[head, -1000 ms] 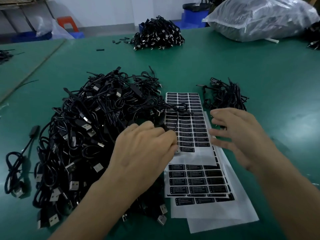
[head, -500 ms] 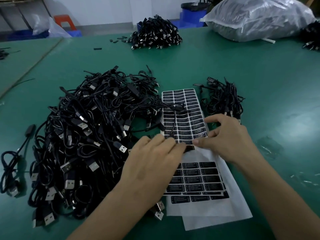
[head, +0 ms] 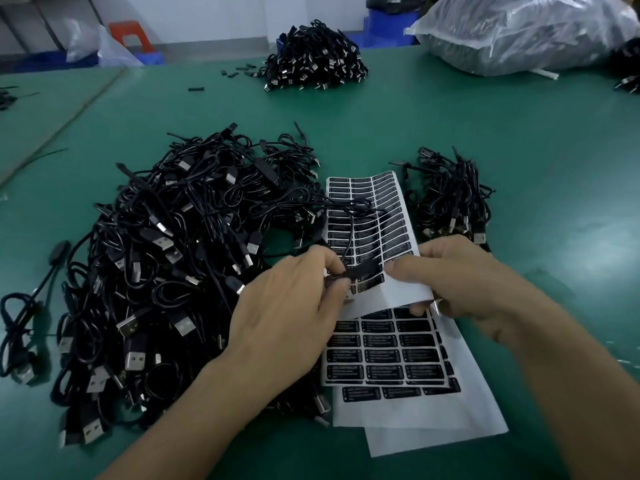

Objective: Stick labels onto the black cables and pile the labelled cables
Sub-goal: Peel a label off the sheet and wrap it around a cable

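left hand [head: 294,317]: reaches in over the near edge of the table [head: 519,161]. Thumb and forefinger pinch the black cable [head: 362,271] by its slim inline block, just above the upper label sheet [head: 377,216]. Half a second ago these fingers lay low over that sheet's near end and hid the block.
right hand [head: 460,282]: grips the blank near end of the upper label sheet, thumb beneath and forefinger stretched to the block's right end. Half a second ago it rested on the sheet's right side.
lower label sheet [head: 391,351]: lies flat toward the near edge. Its rows of black labels are headed "LED CONTROLLER"; the smaller lines are too fine to read. Blank white sheets [head: 433,434] lie under it.
black cable: its cord loops from the block across the upper label sheet into the big pile [head: 166,271].
upper label sheet: the near end is now lifted and bowed, where it lay flatter before. Its print is too small to read.
big pile: loose black cables with silver USB plugs, left of the sheets and overlapping their edge.
single cable [head: 20,317]: by the left edge, beside the big pile.
small pile [head: 450,202]: black cables just right of the upper label sheet.
far pile [head: 315,60]: more cables at the far edge.
plastic bag [head: 519,32]: in the far right corner, clear and stuffed with dark goods I cannot tell apart.
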